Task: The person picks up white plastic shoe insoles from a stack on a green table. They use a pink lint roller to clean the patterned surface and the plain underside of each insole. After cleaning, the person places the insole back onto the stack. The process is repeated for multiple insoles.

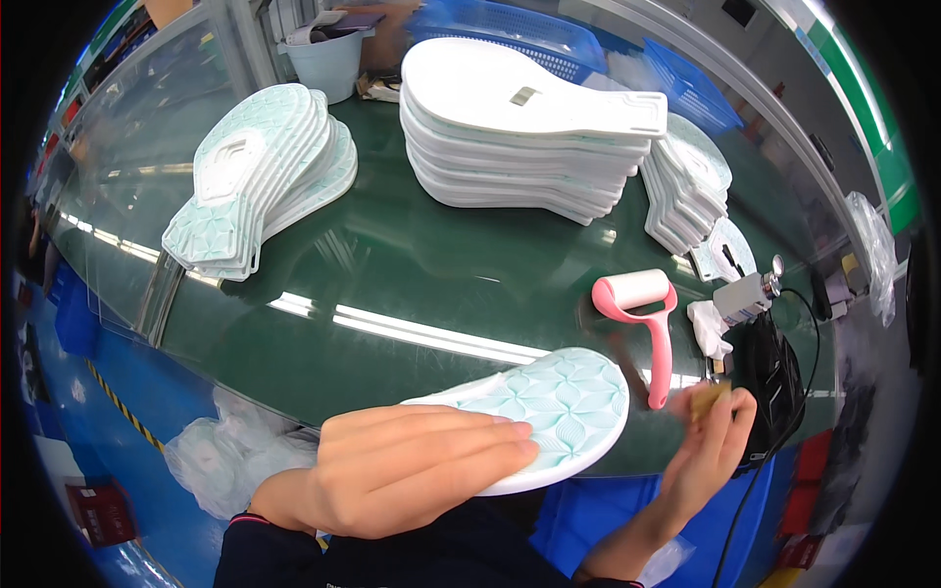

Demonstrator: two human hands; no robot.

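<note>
Near the table's front edge is a white paddle-shaped plastic panel (pixel 573 407) with a pale green petal pattern on its rounded end. Across its upper face lies my left hand (pixel 417 470), fingers stretched out flat and side by side, its thumb hidden. My right hand (pixel 711 441), raised to the right of the panel and apart from it, pinches a small tan block (pixel 710 397) between thumb and fingers; motion blurs it slightly. Beyond that hand, a pink-handled lint roller (pixel 659 338) with a white roll rests on the table.
Stacks of similar panels stand at the far left (pixel 260 181), back middle (pixel 520 127) and back right (pixel 686 186). Right of the roller are a pump bottle (pixel 747 297), crumpled white tissue (pixel 709 328), a black bag (pixel 769 382) and a cable (pixel 816 343). Blue baskets (pixel 510 34) sit behind.
</note>
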